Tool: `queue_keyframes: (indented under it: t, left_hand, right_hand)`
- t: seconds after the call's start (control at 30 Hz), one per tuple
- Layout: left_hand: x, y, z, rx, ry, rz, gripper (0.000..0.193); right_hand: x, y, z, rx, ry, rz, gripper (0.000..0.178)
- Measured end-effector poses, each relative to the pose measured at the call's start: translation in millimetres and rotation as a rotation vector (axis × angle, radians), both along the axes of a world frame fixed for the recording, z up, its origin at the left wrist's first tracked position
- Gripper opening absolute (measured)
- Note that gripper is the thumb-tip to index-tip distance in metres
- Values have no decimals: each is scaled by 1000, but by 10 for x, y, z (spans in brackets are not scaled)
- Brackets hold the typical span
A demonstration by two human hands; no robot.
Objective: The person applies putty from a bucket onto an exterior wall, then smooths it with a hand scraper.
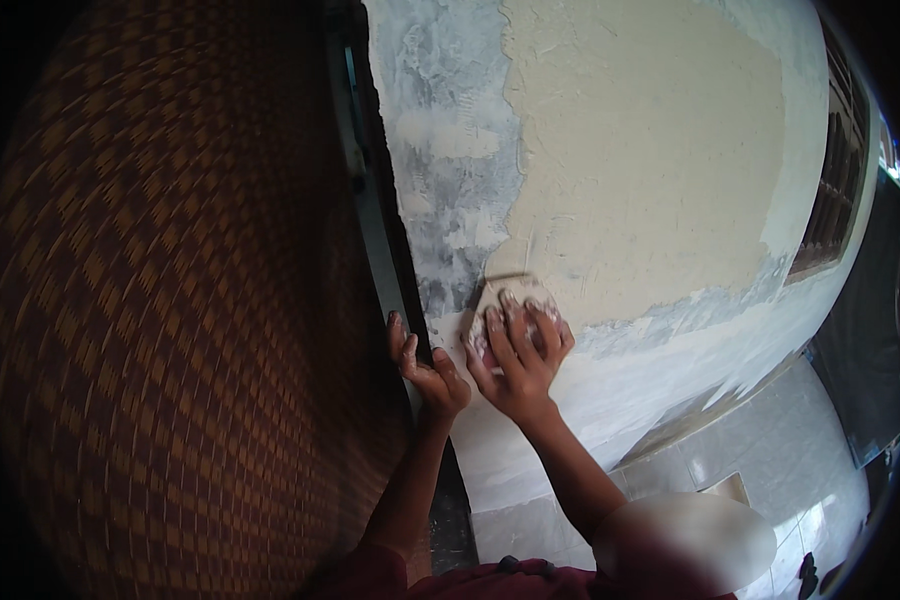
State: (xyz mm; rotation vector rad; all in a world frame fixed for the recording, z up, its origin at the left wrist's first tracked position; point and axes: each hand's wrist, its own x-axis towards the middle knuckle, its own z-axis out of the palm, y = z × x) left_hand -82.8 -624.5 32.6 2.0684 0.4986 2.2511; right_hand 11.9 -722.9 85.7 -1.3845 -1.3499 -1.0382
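Observation:
My right hand (518, 350) presses a flat, pale putty spreader (510, 287) against the wall (450, 150), fingers spread over its back. White smears cover the fingers and the tool. Its straight upper edge lies at the lower left corner of a cream coat of putty (650, 160), which has a ragged border. Close by on the left, my left hand (430, 375) is at the wall's vertical edge, palm partly turned up, with fingers apart and nothing in them. Its fingertips are whitened too.
A brown woven mat panel (170, 300) stands along the left, beyond a dark gap at the wall's edge. To the right is a barred window (838, 160). Grey tiles (750, 430) run below, and a blurred white rounded object (700, 540) is near my right arm.

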Motion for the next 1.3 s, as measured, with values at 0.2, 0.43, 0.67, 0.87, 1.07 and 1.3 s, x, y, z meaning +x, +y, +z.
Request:
queue_keyframes:
  t: [0.2, 0.43, 0.67, 0.87, 1.07, 1.3]
  left_hand:
    - [-4, 5, 48, -15, -39, -120, 46]
    - [-13, 14, 48, -6, -40, -143, 50]
    - [-23, 77, -14, 2, -48, -179, 50]
    - [72, 18, 73, -56, -172, -276, 50]
    - [56, 52, 52, -63, -203, -343, 50]
    - [43, 53, 59, -102, -183, -277, 53]
  right_hand:
    - [33, -145, -435, -118, -22, 16, 49]
    - [-58, -80, -98, -29, 108, -3, 55]
    - [-231, -186, -297, -20, 191, 50, 56]
    - [-165, -76, -40, -5, 213, 11, 58]
    - [-291, -211, -223, -56, 233, 72, 55]
    - [-135, -217, -497, -109, 103, 51, 52]
